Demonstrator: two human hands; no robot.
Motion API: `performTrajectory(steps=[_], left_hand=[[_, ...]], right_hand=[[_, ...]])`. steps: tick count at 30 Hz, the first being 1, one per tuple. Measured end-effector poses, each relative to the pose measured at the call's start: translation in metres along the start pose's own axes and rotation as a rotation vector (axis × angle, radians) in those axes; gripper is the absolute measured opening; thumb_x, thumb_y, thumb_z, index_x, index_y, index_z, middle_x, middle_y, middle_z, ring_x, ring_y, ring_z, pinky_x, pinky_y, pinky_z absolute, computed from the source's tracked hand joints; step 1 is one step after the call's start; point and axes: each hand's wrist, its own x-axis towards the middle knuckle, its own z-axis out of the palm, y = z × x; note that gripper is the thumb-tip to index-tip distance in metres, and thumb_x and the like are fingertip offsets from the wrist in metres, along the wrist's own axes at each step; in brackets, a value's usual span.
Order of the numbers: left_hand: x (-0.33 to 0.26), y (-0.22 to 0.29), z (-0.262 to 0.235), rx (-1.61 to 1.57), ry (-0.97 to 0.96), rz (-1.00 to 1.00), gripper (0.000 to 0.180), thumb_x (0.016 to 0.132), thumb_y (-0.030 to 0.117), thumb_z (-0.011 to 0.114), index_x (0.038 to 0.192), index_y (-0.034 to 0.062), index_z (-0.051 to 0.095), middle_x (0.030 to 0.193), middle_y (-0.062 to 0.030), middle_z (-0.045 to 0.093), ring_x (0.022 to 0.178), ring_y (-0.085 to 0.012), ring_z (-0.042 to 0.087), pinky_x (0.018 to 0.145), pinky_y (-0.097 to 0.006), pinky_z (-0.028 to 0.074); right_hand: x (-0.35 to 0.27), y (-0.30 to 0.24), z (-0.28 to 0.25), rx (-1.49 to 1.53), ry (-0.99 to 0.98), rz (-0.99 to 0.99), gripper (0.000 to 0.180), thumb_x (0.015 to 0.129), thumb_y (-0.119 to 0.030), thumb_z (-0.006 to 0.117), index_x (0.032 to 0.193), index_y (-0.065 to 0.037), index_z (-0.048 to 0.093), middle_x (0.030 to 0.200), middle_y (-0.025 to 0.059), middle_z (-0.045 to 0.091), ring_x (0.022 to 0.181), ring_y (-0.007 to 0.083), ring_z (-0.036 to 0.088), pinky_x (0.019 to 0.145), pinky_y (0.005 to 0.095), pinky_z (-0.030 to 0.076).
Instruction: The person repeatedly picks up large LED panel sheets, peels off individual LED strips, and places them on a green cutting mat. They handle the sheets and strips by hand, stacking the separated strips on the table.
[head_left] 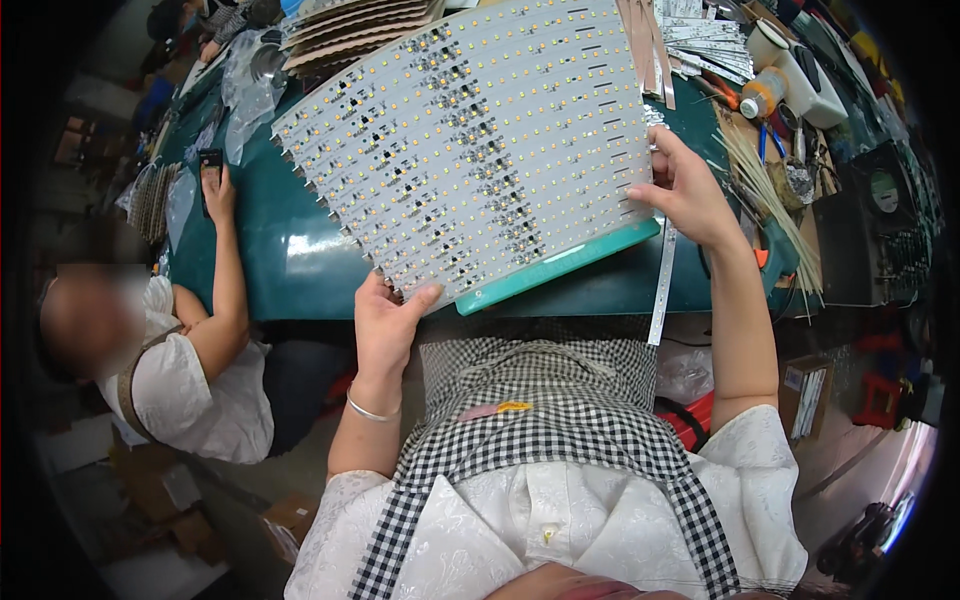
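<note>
slanting across the head view, a broad, pale-grey, led-dotted circuit panel (pixel 470 155) is extending over the dark-green tabletop (pixel 295 275). the bare left hand (pixel 388 320) is clamping its lower-left corner, the bare right hand (pixel 688 192) its right edge; if they are twisting unevenly, the panel could be bending and cracking.

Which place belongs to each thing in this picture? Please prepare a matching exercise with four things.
1. Fan-shaped grey LED circuit sheet
2. Flat teal plastic piece
3. Thin silver metal bangle
4. Black rectangular phone

A. In a co-worker's hand
B. Between left hand and right hand
C. Around the left wrist
D. Along the sheet's lower right edge

Pairs: 1-B, 2-D, 3-C, 4-A
</note>
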Motion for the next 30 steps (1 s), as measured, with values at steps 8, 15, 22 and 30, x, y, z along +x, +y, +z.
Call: performTrajectory(steps=[8, 15, 22, 30], left_hand=[[-0.001, 0.003, -0.002, 0.137, -0.030, 0.009, 0.034, 0.076, -0.006, 0.070, 0.106, -0.0055, 0.055, 0.101, -0.0117, 0.065, 0.089, -0.0163, 0.063, 0.083, -0.030, 0.051], [-0.007, -0.002, -0.003, 0.255, 0.043, 0.067, 0.034, 0.073, -0.005, 0.072, 0.104, -0.0050, 0.057, 0.099, -0.0095, 0.065, 0.089, -0.0141, 0.061, 0.082, -0.030, 0.048], [-0.009, 0.001, 0.004, 0.201, 0.041, 0.133, 0.038, 0.075, -0.001, 0.074, 0.107, -0.0052, 0.054, 0.094, -0.0097, 0.065, 0.081, -0.0133, 0.061, 0.072, -0.026, 0.050], [-0.032, -0.020, 0.005, 0.434, 0.160, 0.359, 0.018, 0.074, -0.007, 0.071, 0.090, -0.0066, 0.062, 0.089, -0.0085, 0.066, 0.077, -0.0093, 0.058, 0.068, -0.024, 0.046]], right_hand=[[-0.005, 0.000, -0.004, -0.065, -0.022, -0.001, 0.051, 0.074, 0.007, 0.068, 0.118, 0.000, 0.046, 0.093, 0.0104, 0.068, 0.086, 0.0122, 0.062, 0.076, 0.0279, 0.049], [-0.010, 0.007, -0.007, -0.017, -0.054, -0.030, 0.033, 0.075, 0.006, 0.068, 0.103, 0.003, 0.052, 0.086, 0.0067, 0.066, 0.080, 0.0086, 0.058, 0.074, 0.0250, 0.048], [-0.010, 0.010, -0.013, -0.054, -0.126, 0.039, 0.044, 0.070, 0.005, 0.072, 0.110, 0.001, 0.055, 0.095, 0.0105, 0.068, 0.086, 0.0117, 0.062, 0.078, 0.0273, 0.050], [-0.048, 0.007, 0.003, -0.262, 0.079, -0.225, 0.054, 0.058, -0.004, 0.084, 0.107, 0.000, 0.061, 0.109, 0.0089, 0.065, 0.102, 0.0205, 0.062, 0.090, 0.0338, 0.047]])
